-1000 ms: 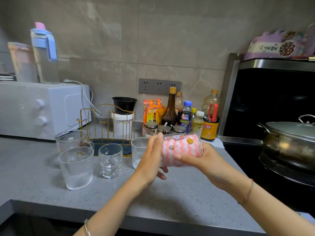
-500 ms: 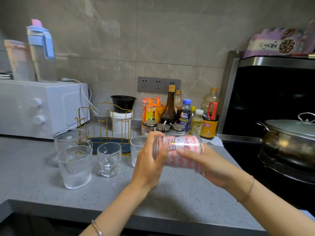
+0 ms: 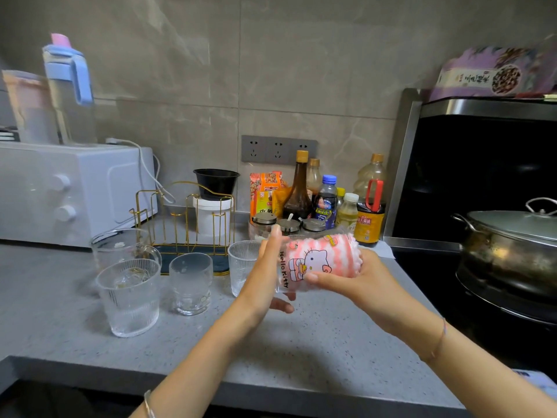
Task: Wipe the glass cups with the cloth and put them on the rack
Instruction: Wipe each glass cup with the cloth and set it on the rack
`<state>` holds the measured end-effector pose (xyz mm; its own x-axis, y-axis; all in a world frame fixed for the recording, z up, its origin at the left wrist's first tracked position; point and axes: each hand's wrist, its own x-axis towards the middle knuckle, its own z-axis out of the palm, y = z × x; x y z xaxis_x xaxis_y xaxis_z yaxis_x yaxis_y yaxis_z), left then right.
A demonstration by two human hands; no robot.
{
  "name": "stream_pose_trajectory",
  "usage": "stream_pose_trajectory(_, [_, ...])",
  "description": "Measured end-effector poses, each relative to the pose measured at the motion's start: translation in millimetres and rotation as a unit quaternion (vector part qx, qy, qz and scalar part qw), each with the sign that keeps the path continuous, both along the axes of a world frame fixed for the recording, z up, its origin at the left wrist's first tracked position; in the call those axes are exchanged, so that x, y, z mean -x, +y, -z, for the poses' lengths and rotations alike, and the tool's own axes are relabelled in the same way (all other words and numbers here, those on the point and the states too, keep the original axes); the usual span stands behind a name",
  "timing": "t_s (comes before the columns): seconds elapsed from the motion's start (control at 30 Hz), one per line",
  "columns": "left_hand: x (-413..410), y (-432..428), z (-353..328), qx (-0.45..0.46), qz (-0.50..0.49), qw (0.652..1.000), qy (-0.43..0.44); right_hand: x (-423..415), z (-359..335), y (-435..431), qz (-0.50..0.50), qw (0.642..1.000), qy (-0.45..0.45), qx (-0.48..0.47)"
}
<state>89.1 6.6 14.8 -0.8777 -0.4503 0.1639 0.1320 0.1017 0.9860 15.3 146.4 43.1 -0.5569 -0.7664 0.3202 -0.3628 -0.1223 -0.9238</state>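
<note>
A clear glass cup [image 3: 304, 262] with a cartoon cat print lies sideways in the air over the counter. A pink and white striped cloth [image 3: 346, 251] fills the cup and bulges out of its mouth on the right. My left hand [image 3: 265, 276] grips the cup's base end, fingers up and thumb underneath. My right hand [image 3: 367, 282] holds the mouth end, thumb on the glass and fingers behind the cloth. The gold wire rack [image 3: 187, 218] stands behind with no cups on it. A handled glass [image 3: 120, 245], two ribbed glasses [image 3: 129, 300] [image 3: 241, 263] and a short glass [image 3: 190, 285] stand in front of it.
A white oven [image 3: 75, 191] sits at the back left, with jugs on top. Sauce bottles [image 3: 325, 200] and small jars crowd the wall behind my hands. A lidded steel pot [image 3: 512, 251] stands on the black stove at the right. The counter's front edge [image 3: 271, 396] runs below my arms.
The cup has turned in my hands, so the cat print now faces me. My left hand shifted from wrapping the base to fingers pointing up. Both hands stayed in about the same place.
</note>
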Motion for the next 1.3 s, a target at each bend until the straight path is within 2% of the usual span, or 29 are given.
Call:
stream_pose_trajectory(0.07, [3, 2, 2, -0.004, -0.038, 0.999, 0.013, 0, -1, -1, 0.012, 1.000, -0.006, 0.001])
stream_pose_trajectory(0.17, [2, 6, 7, 0.022, -0.089, 0.992, 0.087, -1, -4, -2, 0.001, 1.000, -0.014, -0.024])
stream_pose_trajectory(0.27, [0, 4, 12, 0.124, -0.101, 0.977, 0.140, -1, -8, 1, -0.055, 0.995, -0.071, -0.050])
stream_pose_trajectory(0.37, [-1, -2, 18, 0.227, -0.106, 0.954, 0.168, 0, -10, 5, -0.123, 0.980, -0.150, -0.033])
stream_pose_trajectory(0.47, [-2, -4, 23, 0.252, -0.087, 0.946, 0.185, 0, -7, 7, -0.142, 0.973, -0.179, -0.015])
stream_pose_trajectory(0.6, [-2, -6, 25, 0.231, -0.056, 0.953, 0.187, 2, -2, 3, -0.115, 0.981, -0.154, -0.025])
stream_pose_trajectory(0.73, [-4, -5, 17, 0.172, -0.017, 0.979, 0.111, -1, -1, 1, -0.084, 0.987, -0.137, -0.003])
stream_pose_trajectory(0.87, [-5, -2, 8, 0.079, 0.014, 0.997, 0.005, -3, -4, 0, -0.012, 0.999, -0.011, -0.037])
stream_pose_trajectory(0.97, [-1, -1, 5, 0.002, 0.012, 0.999, -0.033, -5, -3, -2, 0.010, 0.998, 0.045, -0.038])
stream_pose_trajectory(1.03, [3, -1, 6, -0.016, -0.023, 0.999, -0.022, -7, -3, -2, 0.008, 0.998, 0.055, -0.038])
stream_pose_trajectory(1.13, [4, 1, 10, 0.002, -0.077, 0.996, 0.045, -7, -6, -2, -0.024, 0.997, 0.032, -0.062])
stream_pose_trajectory(1.3, [-4, 1, 12, 0.141, -0.080, 0.973, 0.166, -7, -11, 4, -0.149, 0.980, -0.120, -0.045])
